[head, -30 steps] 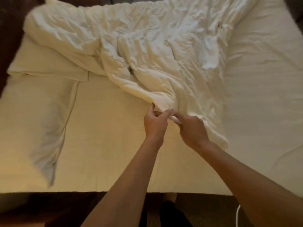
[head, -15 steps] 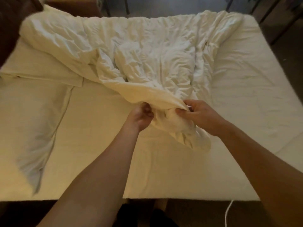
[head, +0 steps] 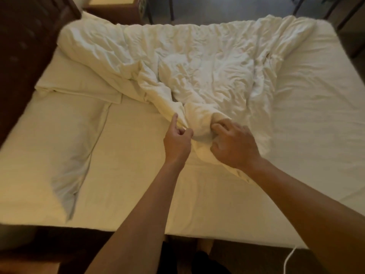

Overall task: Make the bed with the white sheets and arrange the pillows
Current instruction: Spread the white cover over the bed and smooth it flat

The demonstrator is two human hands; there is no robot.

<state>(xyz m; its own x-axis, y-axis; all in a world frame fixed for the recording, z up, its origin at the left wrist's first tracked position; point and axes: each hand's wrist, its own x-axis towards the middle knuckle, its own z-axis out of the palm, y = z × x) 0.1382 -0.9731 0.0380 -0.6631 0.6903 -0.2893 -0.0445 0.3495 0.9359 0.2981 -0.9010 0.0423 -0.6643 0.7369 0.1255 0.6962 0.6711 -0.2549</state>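
A crumpled white duvet (head: 197, 62) lies bunched across the far half of the bed, and one corner reaches toward me at the middle. My left hand (head: 177, 142) pinches that corner's left fold, its index finger sticking out. My right hand (head: 235, 146) grips the same corner from the right with curled fingers. The mattress with its fitted white sheet (head: 138, 184) is bare in front of the hands. A flat pillow (head: 49, 147) lies at the left, and a second pillow (head: 79, 84) beyond it is partly under the duvet.
A dark wooden headboard (head: 23, 46) runs along the left side. A nightstand (head: 112, 6) and chair legs (head: 343, 14) stand past the far edge. A white cable (head: 289, 260) hangs at the near right edge, by my feet.
Both hands have lowered the lifted duvet corner onto the mattress and shifted their hold on it. My left index finger has come loose and points outward.
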